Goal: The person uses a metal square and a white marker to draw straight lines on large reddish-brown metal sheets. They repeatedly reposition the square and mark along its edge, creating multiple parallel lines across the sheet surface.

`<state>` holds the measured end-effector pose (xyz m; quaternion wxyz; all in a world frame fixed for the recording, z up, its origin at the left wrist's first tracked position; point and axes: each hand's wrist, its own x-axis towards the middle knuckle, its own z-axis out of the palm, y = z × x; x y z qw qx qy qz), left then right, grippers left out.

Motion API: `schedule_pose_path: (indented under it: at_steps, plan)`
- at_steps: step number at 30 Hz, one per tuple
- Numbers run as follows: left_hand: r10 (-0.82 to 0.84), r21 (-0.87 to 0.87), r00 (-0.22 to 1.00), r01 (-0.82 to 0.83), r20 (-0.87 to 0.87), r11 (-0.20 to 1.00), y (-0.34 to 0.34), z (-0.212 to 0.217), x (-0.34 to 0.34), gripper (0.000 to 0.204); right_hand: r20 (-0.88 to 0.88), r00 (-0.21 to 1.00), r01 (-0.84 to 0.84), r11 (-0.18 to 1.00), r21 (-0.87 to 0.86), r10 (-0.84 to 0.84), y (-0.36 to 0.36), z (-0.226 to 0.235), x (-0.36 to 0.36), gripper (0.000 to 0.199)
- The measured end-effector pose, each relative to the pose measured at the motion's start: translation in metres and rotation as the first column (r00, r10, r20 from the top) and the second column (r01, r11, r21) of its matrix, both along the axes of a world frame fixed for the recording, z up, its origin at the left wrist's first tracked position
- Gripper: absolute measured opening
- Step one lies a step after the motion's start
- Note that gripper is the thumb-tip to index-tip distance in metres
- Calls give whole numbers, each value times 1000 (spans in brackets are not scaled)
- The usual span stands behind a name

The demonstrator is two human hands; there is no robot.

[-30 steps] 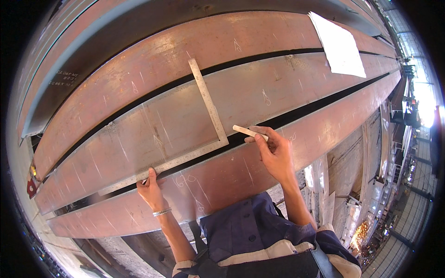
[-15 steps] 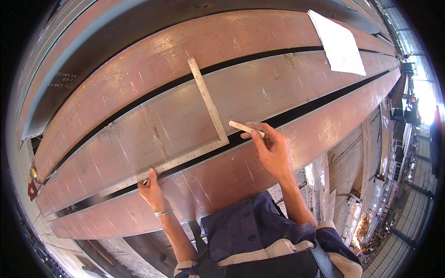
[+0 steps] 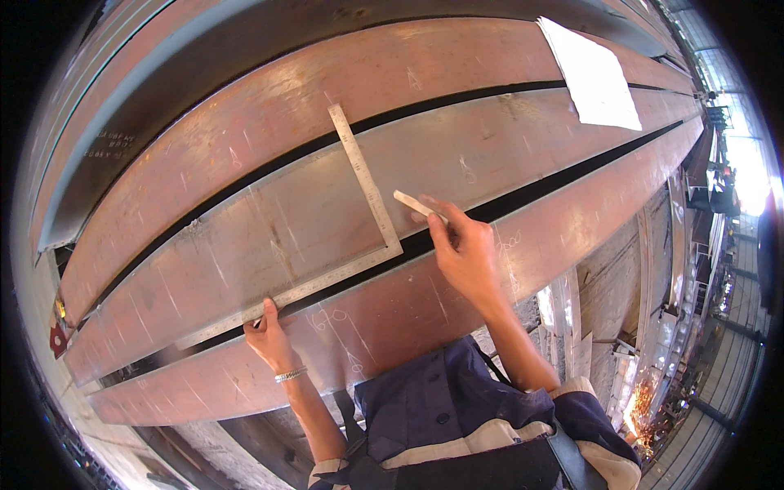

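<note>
1. The left hand (image 3: 269, 341) presses its fingertips down on the long arm of a metal square (image 3: 365, 245), pinning it flat on the grey steel plate (image 3: 269, 237); the fingers are spread on it, not wrapped round it.
2. The right hand (image 3: 465, 257) is pinched shut on a pale marking stick (image 3: 418, 206), held between thumb and fingertips, with its free end sticking out beyond the fingers, up and to the left of the hand.
3. The stick lies just right of the square's short arm, close to the inside corner, above the plate; whether its tip touches the steel I cannot tell.
4. The square looks thin, stiff and light, and probably slides easily on smooth steel, so pressure from above on the long arm suits it best.
5. Its long arm runs along the plate's near edge, from the left hand toward the right hand; the short arm points away from the person, across the plate.
6. The stick seems light and brittle, best held near its middle.
7. A white sheet of paper (image 3: 594, 75) lies well beyond the right hand, on a rusty steel beam (image 3: 245, 131).
</note>
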<state>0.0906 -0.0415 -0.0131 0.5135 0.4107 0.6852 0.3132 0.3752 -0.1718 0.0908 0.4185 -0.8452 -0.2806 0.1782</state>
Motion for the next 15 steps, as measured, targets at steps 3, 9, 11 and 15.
schedule_pose_path:
  at_steps: [3,9,11,15]
  plan:
    - [20,-29,999,-21,-26,999,1,0,-2,47,110,992,-53,997,-57,59,20,-11,5,27]
    - [19,-17,999,-20,-41,1000,3,-8,-7,50,285,952,-120,993,6,114,60,-31,16,30]
    - [8,-2,999,-9,-54,1000,2,-10,-8,51,299,946,-130,991,-9,127,66,-32,15,30]
    - [19,-8,1000,-19,-18,1000,1,-10,-8,53,317,938,-136,990,-22,136,72,-34,13,30]
